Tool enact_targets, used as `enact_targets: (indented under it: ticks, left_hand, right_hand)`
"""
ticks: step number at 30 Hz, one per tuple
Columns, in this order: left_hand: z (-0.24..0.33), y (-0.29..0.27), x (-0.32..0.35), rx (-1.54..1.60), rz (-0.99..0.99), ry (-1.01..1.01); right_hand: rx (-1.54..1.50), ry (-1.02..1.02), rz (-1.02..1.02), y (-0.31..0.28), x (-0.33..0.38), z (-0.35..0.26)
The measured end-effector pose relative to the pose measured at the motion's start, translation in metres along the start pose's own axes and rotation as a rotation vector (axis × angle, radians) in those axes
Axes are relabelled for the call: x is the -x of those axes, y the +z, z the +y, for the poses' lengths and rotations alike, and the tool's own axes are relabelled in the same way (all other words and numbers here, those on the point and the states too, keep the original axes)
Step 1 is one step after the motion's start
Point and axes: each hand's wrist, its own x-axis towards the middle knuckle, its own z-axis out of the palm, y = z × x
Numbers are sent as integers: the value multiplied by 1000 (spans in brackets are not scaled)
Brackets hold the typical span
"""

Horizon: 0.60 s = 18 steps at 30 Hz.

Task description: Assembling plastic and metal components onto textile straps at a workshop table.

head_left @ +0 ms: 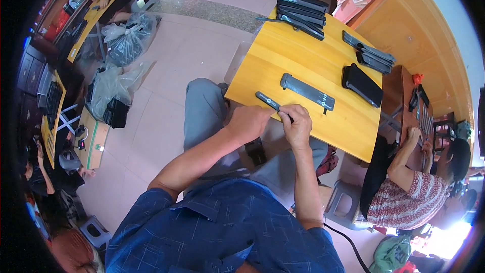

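Observation:
A narrow dark grey strip [267, 100] with a rounded end and a small light mark extends over the near edge of the yellow table. Its near end is pinched between the thumb and fingers of my right hand [297, 123]. My left hand [249, 123] is closed beside it, its fingertips at the strip's near side; they are partly hidden. Just beyond, a longer flat dark grey piece [307, 92] with small tabs and light markings lies on the tabletop.
The yellow table [268, 55] holds a stack of dark pouches [302, 14] at the far side, grey flat pieces [371, 55] and a black pile [361, 86] at right. A co-worker [411, 194] sits at right. Plastic bags [118, 88] stand on the floor at left.

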Motion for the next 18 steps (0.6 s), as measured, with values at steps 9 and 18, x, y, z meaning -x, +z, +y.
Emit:
enact_targets:
  ticks: [9, 18]
  left_hand:
    - [-12, -8, -11, -147, -72, -20]
    - [1, -12, -17, -277, -205, -88]
  right_hand:
    - [-16, -7, -6, -2, -6, 3]
    - [-9, 34, -18, -6, -2, 1]
